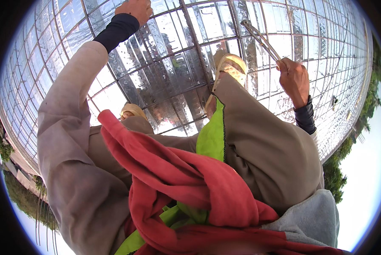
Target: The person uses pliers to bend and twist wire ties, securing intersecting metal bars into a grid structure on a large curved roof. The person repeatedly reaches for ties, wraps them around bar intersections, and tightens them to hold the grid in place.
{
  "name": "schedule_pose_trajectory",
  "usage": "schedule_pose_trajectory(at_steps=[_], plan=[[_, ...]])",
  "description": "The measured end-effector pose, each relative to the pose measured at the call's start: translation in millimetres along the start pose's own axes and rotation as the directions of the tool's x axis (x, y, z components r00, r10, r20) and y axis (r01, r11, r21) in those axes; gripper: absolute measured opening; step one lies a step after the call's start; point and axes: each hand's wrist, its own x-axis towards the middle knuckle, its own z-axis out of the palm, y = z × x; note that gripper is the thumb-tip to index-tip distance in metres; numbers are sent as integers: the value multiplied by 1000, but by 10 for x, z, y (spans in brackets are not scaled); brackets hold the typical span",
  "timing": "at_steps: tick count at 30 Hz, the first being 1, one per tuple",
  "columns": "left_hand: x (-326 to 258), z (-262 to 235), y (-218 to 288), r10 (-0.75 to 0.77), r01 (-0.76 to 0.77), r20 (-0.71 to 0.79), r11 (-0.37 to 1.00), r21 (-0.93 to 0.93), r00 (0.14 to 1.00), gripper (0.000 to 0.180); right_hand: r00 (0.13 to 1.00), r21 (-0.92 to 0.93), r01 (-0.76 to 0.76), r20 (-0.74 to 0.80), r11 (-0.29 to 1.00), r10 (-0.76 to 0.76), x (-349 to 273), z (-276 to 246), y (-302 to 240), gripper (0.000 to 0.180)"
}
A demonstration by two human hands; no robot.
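Note:
My right hand is closed round the handle end of long, slim metal pincers. The tool slants up and left, its head close to a crossing of bars in the steel rebar mesh. At the top edge, my left hand is bent over the mesh with its fingers curled in. Whatever lies in those fingers is hidden and partly cut off by the frame. Beneath the bars lies shiny, ribbed metal decking.
My feet, in pale yellow footwear, stand on the mesh between my hands. A red cloth hangs in front of me, over a bright green garment. The deck's edge curves along the right, with trees beyond.

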Motion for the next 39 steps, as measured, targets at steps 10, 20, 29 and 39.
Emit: schedule_pose_trajectory(at_steps=[10,20,29,39], plan=[[285,-396,432,-6,-146,-380,918,-369,925,25,999,175,14,-31,984,-9,759,1099,-276,16],[530,321,-25,-15,-35,-96,864,-502,995,37,988,87,127,-101,988,-118,1289,1501,-603,22],[717,787,124,177,-99,44,722,-685,983,33,973,167,-221,-27,961,228,863,523,-600,18],[691,395,378,246,-246,13,969,-29,969,32,994,88,-109,5,990,109,1100,611,-764,20]])
